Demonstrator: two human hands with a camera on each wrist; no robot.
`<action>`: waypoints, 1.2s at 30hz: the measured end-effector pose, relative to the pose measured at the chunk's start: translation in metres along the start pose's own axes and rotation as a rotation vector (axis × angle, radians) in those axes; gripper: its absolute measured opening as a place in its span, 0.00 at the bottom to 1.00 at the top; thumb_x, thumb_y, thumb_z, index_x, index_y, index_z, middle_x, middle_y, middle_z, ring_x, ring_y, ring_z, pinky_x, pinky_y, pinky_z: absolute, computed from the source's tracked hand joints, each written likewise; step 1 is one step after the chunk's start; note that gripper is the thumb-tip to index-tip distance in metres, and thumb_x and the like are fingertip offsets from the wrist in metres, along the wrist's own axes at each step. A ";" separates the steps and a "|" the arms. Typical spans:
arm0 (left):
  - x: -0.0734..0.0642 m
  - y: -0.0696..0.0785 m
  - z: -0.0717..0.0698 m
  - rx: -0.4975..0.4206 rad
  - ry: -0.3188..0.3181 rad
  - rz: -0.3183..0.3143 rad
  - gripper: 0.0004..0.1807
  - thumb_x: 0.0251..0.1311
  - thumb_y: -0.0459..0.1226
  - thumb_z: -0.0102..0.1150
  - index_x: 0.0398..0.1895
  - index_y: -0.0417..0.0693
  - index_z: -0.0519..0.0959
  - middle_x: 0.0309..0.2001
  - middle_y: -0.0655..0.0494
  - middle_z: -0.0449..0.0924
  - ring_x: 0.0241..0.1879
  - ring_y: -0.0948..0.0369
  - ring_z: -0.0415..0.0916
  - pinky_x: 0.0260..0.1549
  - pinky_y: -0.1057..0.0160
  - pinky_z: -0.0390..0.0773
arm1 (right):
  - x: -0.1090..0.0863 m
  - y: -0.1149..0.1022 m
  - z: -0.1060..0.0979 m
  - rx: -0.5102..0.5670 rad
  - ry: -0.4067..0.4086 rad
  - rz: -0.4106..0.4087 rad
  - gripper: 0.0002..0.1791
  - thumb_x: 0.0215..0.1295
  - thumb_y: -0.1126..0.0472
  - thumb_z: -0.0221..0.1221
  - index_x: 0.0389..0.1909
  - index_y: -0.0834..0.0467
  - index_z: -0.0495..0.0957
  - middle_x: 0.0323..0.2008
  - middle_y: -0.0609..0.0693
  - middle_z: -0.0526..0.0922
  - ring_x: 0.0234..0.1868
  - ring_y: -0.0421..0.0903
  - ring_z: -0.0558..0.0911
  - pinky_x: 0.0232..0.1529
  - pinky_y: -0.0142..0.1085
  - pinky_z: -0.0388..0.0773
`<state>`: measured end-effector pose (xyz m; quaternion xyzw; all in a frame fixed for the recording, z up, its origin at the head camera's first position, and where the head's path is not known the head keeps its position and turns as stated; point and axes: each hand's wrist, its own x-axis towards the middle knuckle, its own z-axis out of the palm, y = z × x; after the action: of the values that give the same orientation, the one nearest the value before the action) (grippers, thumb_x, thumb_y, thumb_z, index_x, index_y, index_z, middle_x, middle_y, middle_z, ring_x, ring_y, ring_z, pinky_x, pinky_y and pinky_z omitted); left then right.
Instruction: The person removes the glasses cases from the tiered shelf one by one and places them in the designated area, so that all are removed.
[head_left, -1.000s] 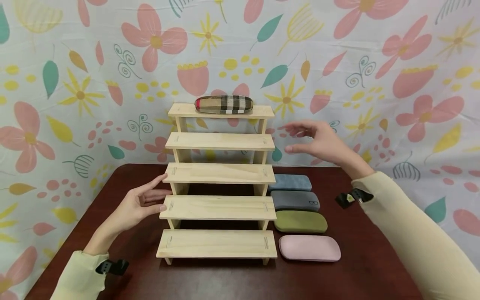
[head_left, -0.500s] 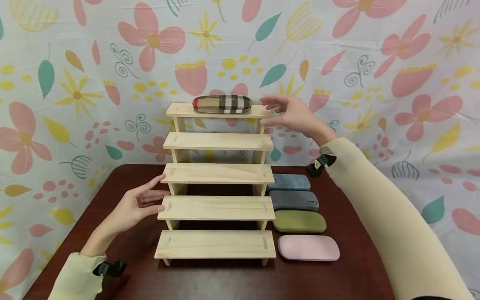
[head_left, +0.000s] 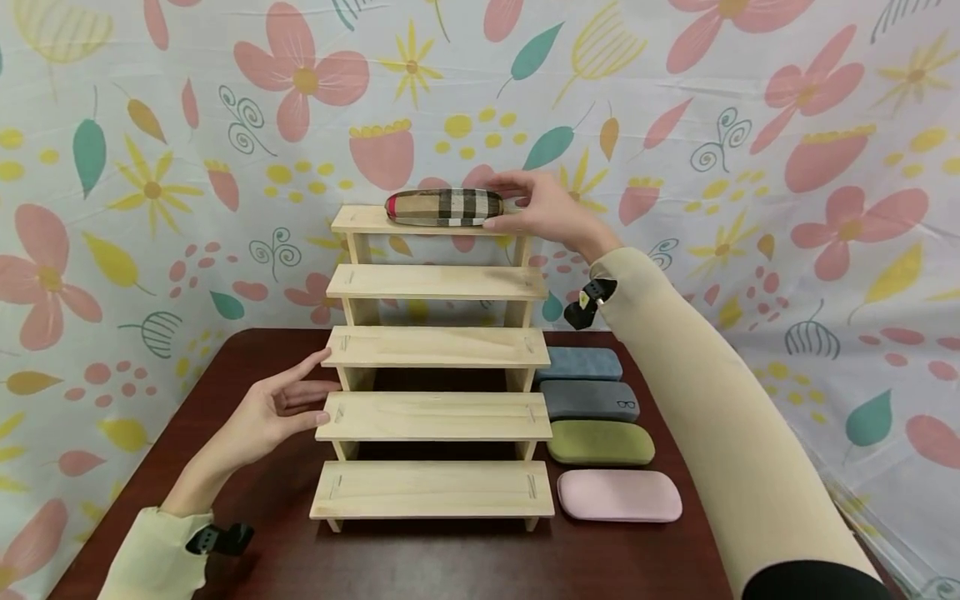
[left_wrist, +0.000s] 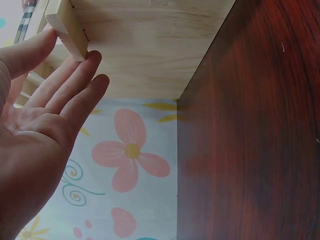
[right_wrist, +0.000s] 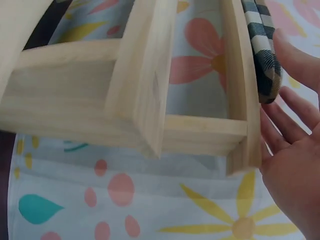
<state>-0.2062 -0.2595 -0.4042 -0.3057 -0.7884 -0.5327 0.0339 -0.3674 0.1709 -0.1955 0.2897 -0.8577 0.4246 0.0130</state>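
A five-tier wooden display stand faces me. On its top tier lies a plaid glasses case. My left hand holds the stand's left side; in the left wrist view, the thumb and fingers touch opposite edges of a shelf end. My right hand is at the right end of the plaid case, thumb in front and fingers behind. In the right wrist view, the thumb overlaps the case, with relaxed fingers near its end. Firm contact is unclear there.
Right of the stand, glasses cases lie in a column: blue, grey, green and pink. Beneath everything is a dark red-brown table. A flower-patterned cloth hangs close behind the stand.
My right hand has moved left and up from beside the stand to the right end of the plaid case. The left hand stays at the stand, and the case lies still.
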 end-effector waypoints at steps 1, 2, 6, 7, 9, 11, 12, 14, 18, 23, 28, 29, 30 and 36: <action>0.000 0.000 0.000 -0.004 0.000 -0.002 0.49 0.63 0.24 0.71 0.84 0.50 0.59 0.60 0.34 0.82 0.59 0.62 0.82 0.54 0.64 0.82 | 0.003 0.000 0.002 0.008 -0.003 0.002 0.40 0.64 0.51 0.76 0.75 0.50 0.73 0.69 0.46 0.76 0.68 0.44 0.74 0.65 0.45 0.73; -0.001 0.000 0.000 -0.005 -0.001 -0.002 0.49 0.63 0.24 0.71 0.84 0.50 0.59 0.60 0.35 0.82 0.60 0.62 0.82 0.54 0.64 0.82 | 0.005 0.000 0.003 0.009 -0.002 0.010 0.39 0.64 0.51 0.76 0.75 0.50 0.73 0.69 0.46 0.76 0.68 0.44 0.74 0.65 0.45 0.73; 0.000 0.000 -0.002 -0.005 0.002 -0.003 0.49 0.63 0.24 0.72 0.84 0.51 0.60 0.59 0.38 0.84 0.59 0.61 0.82 0.54 0.64 0.81 | 0.011 -0.002 0.006 0.030 -0.001 0.029 0.39 0.64 0.53 0.76 0.75 0.51 0.74 0.68 0.48 0.76 0.66 0.45 0.74 0.64 0.43 0.73; 0.000 0.000 -0.001 -0.004 0.003 -0.002 0.49 0.62 0.24 0.72 0.84 0.51 0.60 0.59 0.38 0.84 0.59 0.61 0.83 0.54 0.64 0.82 | 0.012 -0.002 0.007 0.027 -0.001 0.030 0.39 0.64 0.53 0.76 0.75 0.52 0.73 0.68 0.48 0.76 0.66 0.45 0.75 0.64 0.43 0.73; 0.000 0.000 -0.002 0.004 0.005 0.004 0.49 0.62 0.23 0.72 0.84 0.51 0.60 0.58 0.38 0.84 0.59 0.60 0.83 0.53 0.65 0.81 | 0.013 -0.003 0.008 0.035 -0.010 0.026 0.38 0.65 0.54 0.75 0.75 0.52 0.74 0.67 0.50 0.77 0.64 0.46 0.76 0.62 0.42 0.74; 0.000 0.001 -0.002 0.007 0.006 0.005 0.49 0.62 0.23 0.71 0.84 0.50 0.60 0.58 0.37 0.84 0.59 0.60 0.83 0.53 0.65 0.81 | 0.014 -0.004 0.009 0.028 -0.014 0.017 0.38 0.65 0.54 0.75 0.75 0.53 0.74 0.66 0.50 0.78 0.62 0.46 0.77 0.61 0.41 0.75; 0.000 0.001 -0.002 0.009 0.006 0.007 0.49 0.62 0.23 0.71 0.84 0.50 0.60 0.58 0.37 0.84 0.59 0.61 0.83 0.53 0.65 0.81 | 0.014 -0.004 0.009 0.026 -0.018 0.012 0.37 0.66 0.54 0.74 0.75 0.53 0.74 0.65 0.51 0.79 0.61 0.47 0.78 0.60 0.41 0.75; 0.000 0.001 -0.002 0.008 0.007 0.005 0.49 0.62 0.23 0.72 0.84 0.49 0.60 0.58 0.37 0.84 0.59 0.61 0.83 0.53 0.66 0.81 | 0.014 -0.003 0.009 0.028 -0.022 0.007 0.36 0.67 0.55 0.74 0.74 0.53 0.74 0.64 0.52 0.79 0.59 0.47 0.79 0.58 0.41 0.75; 0.002 0.001 -0.002 0.003 0.007 -0.003 0.49 0.62 0.24 0.72 0.84 0.50 0.60 0.58 0.38 0.84 0.59 0.61 0.83 0.53 0.66 0.81 | 0.012 0.000 0.004 0.020 -0.013 0.007 0.34 0.67 0.56 0.73 0.73 0.52 0.76 0.63 0.52 0.80 0.56 0.48 0.79 0.57 0.40 0.75; 0.003 0.000 -0.003 0.005 0.011 -0.003 0.49 0.62 0.23 0.72 0.84 0.50 0.60 0.57 0.37 0.84 0.58 0.61 0.83 0.53 0.66 0.81 | 0.006 0.004 -0.003 0.036 -0.014 0.031 0.34 0.68 0.59 0.73 0.74 0.54 0.75 0.62 0.53 0.80 0.56 0.48 0.79 0.57 0.40 0.76; 0.002 0.001 -0.003 0.008 0.012 -0.001 0.49 0.62 0.23 0.71 0.84 0.49 0.60 0.57 0.37 0.84 0.58 0.62 0.83 0.53 0.67 0.81 | 0.006 0.005 -0.005 0.031 -0.032 0.042 0.37 0.66 0.56 0.74 0.75 0.51 0.74 0.63 0.51 0.80 0.58 0.48 0.78 0.59 0.42 0.75; 0.002 0.001 -0.003 0.008 0.011 0.001 0.49 0.62 0.23 0.71 0.84 0.49 0.60 0.57 0.37 0.84 0.58 0.61 0.83 0.53 0.66 0.81 | 0.006 0.005 -0.005 0.024 -0.034 0.043 0.37 0.66 0.54 0.75 0.75 0.50 0.74 0.63 0.50 0.79 0.59 0.47 0.78 0.59 0.42 0.75; 0.002 0.001 -0.003 0.006 0.010 0.002 0.49 0.62 0.23 0.71 0.84 0.49 0.60 0.57 0.37 0.84 0.59 0.61 0.83 0.53 0.66 0.81 | 0.007 0.005 -0.005 0.016 -0.036 0.044 0.38 0.65 0.53 0.75 0.75 0.50 0.74 0.63 0.50 0.79 0.58 0.47 0.77 0.59 0.42 0.75; 0.003 0.000 -0.002 -0.006 0.005 -0.012 0.49 0.63 0.24 0.72 0.84 0.51 0.60 0.58 0.34 0.83 0.59 0.60 0.83 0.54 0.62 0.82 | 0.008 0.005 -0.003 -0.012 -0.036 0.020 0.35 0.67 0.52 0.73 0.73 0.50 0.75 0.59 0.51 0.80 0.55 0.49 0.77 0.55 0.42 0.75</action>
<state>-0.2086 -0.2600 -0.4023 -0.2995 -0.7887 -0.5360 0.0319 -0.3772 0.1718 -0.1953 0.2888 -0.8632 0.4141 -0.0047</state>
